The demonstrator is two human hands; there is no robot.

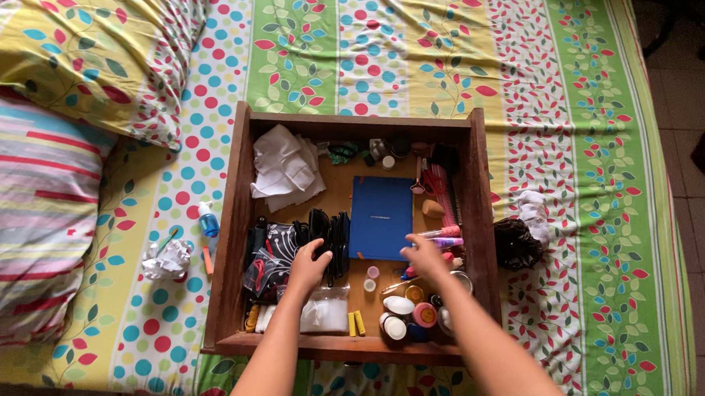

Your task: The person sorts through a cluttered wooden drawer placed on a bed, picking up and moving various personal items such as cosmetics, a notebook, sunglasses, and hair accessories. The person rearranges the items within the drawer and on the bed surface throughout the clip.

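A wooden drawer (238, 197) lies on a bed with a patterned sheet. My left hand (308, 266) rests inside it on dark pouches and wallets (330, 233), fingers curled over them. My right hand (425, 254) reaches over pink pens and markers (441, 235) at the drawer's right side, fingertips touching them. Between the hands lies a blue notebook (380, 217). Crumpled white paper (285, 168) fills the far left corner. Small round tins and jars (411, 311) sit near the front right. A clear plastic bag (325, 310) lies near the front.
Pillows (37, 158) lie at the left. On the sheet beside the drawer are a small blue bottle (208, 220) and a crumpled paper ball (167, 261). A dark bundle (517, 244) and white cloth (532, 209) sit right of the drawer. Tiled floor (697, 107) borders the bed.
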